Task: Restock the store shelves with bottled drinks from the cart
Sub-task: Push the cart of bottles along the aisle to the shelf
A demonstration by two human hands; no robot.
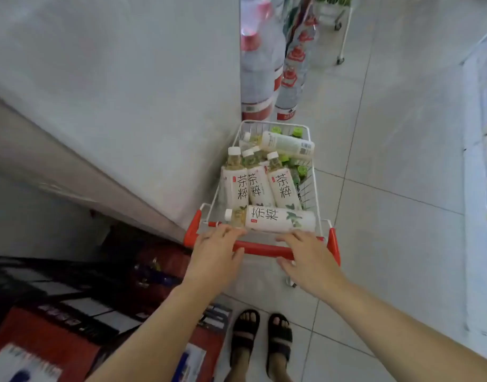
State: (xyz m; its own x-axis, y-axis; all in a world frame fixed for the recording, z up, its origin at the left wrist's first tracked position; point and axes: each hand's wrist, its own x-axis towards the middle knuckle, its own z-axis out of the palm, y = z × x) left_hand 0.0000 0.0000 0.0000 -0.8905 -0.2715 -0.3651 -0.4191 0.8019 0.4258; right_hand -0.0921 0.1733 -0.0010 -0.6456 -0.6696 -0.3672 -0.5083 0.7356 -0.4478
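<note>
Both hands are on the cart's red handle bar (pixel 264 248). The left hand (pixel 213 253) has its fingers draped over the top with the thumb hooked on the near side. The right hand (pixel 305 260) does the same at the other end, fingers a bit more spread. So that's a steering grip, not a picking one, and neither hand has a bottle in it. My guess is the load is just being pushed to wherever the drinks go.

The small white wire cart (pixel 308 191) is stuffed. One tea bottle (pixel 275 219) lies crosswise right past the bar, almost touching the left fingertips. Three more tea bottles (pixel 257 187) lean side by side behind it, white caps pointing away. Another white bottle (pixel 288 144) lies flat across the far end, with green-capped bottles (pixel 299 170) buried underneath. They look tossed in for hauling rather than sorted.

It all sits on a pale tiled floor (pixel 388 216), tight against a grey wall (pixel 126 106) on the left. Ahead there's a stack of big water bottles (pixel 257 67) with red labels, and a second wire cart (pixel 343 28) past that. A shelf (pixel 482 161) runs along the right edge, too blurry to read. Red cartons (pixel 38 334) sit lower left, and black sandals (pixel 245 333) are at the bottom.
</note>
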